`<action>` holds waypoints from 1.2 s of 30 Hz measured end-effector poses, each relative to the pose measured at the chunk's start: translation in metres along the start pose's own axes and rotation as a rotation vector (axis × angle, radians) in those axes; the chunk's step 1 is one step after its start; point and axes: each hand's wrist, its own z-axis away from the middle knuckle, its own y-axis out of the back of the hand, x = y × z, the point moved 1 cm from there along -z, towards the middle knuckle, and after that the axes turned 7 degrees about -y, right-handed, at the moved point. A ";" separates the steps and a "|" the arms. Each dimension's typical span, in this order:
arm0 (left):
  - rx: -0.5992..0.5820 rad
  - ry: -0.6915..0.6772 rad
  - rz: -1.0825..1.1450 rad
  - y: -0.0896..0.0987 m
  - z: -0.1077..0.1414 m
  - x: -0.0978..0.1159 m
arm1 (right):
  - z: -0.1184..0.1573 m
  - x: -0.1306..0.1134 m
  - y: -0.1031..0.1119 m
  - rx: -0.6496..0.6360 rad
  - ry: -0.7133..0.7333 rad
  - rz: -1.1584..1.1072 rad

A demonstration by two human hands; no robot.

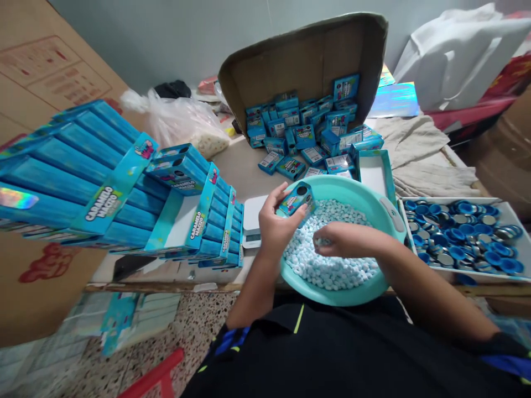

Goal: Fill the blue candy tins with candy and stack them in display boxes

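Okay, left hand [276, 224]: half-closed on small box [299, 200], long axis slanting up-right.
Right hand [350, 240]: curled round candies [323, 242], box ahead-left.

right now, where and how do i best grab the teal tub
Probably by the handle on the right of its rim, coming from above on that side with the right hand: it juts out past the round wall. The tub holds many pellets, so the left hand, now holding a box, should likely support the opposite rim.
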 end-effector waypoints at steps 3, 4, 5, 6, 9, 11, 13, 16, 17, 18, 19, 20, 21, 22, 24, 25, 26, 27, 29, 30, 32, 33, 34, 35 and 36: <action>-0.040 0.014 -0.047 0.007 -0.001 -0.010 | 0.006 0.004 0.012 0.166 0.044 -0.394; -0.080 0.025 -0.047 0.008 -0.002 -0.012 | 0.006 0.005 0.013 0.239 0.044 -0.544; -0.130 0.028 -0.043 0.009 -0.002 -0.013 | 0.004 0.006 0.014 0.327 0.045 -0.692; -0.191 0.018 -0.038 0.008 -0.002 -0.013 | 0.002 0.007 0.014 0.432 0.056 -0.830; -0.410 -0.103 -0.030 0.004 -0.001 -0.008 | -0.007 0.010 0.012 0.744 0.096 -1.118; -0.562 -0.212 -0.027 0.001 0.002 -0.005 | -0.012 0.012 0.012 0.877 0.106 -1.208; -0.662 -0.302 -0.024 -0.001 0.004 -0.003 | -0.016 0.013 0.011 0.941 0.105 -1.263; -0.704 -0.367 -0.018 -0.002 0.005 -0.002 | -0.019 0.013 0.010 0.930 0.069 -1.325; -0.700 -0.377 -0.018 -0.002 0.006 -0.003 | -0.020 0.012 0.009 0.911 0.052 -1.337; -0.692 -0.390 -0.021 -0.002 0.006 -0.003 | -0.020 0.012 0.008 0.893 0.038 -1.344; -0.682 -0.407 -0.025 -0.002 0.006 -0.004 | -0.021 0.011 0.007 0.879 0.031 -1.347; -0.668 -0.428 -0.029 -0.002 0.006 -0.004 | -0.021 0.011 0.006 0.868 0.032 -1.348; -0.653 -0.449 -0.033 -0.001 0.007 -0.004 | -0.020 0.011 0.006 0.862 0.038 -1.348; -0.640 -0.468 -0.034 -0.001 0.007 -0.004 | -0.020 0.010 0.005 0.857 0.048 -1.348; -0.609 -0.493 -0.028 -0.001 0.007 -0.004 | -0.019 0.010 0.005 0.845 0.072 -1.351; -0.595 -0.500 -0.023 -0.001 0.007 -0.003 | -0.019 0.011 0.005 0.839 0.086 -1.357; -0.580 -0.506 -0.018 0.000 0.007 -0.003 | -0.018 0.011 0.005 0.833 0.103 -1.364; -0.568 -0.510 -0.013 0.000 0.007 -0.003 | -0.017 0.011 0.005 0.831 0.122 -1.370; -0.554 -0.512 -0.005 0.000 0.007 -0.002 | -0.016 0.011 0.005 0.830 0.155 -1.364; -0.551 -0.511 -0.002 0.000 0.007 -0.002 | -0.016 0.011 0.005 0.831 0.167 -1.353; -0.548 -0.508 -0.001 0.000 0.007 -0.002 | -0.015 0.010 0.004 0.826 0.179 -1.315; -0.547 -0.508 -0.003 0.000 0.007 -0.003 | -0.015 0.010 0.003 0.822 0.181 -1.287; -0.544 -0.512 -0.008 0.000 0.007 -0.003 | -0.015 0.010 0.003 0.821 0.182 -1.255; -0.541 -0.515 -0.013 0.000 0.007 -0.003 | -0.014 0.010 0.002 0.823 0.185 -1.221; -0.541 -0.519 -0.018 0.000 0.006 -0.003 | -0.014 0.011 0.002 0.826 0.193 -1.189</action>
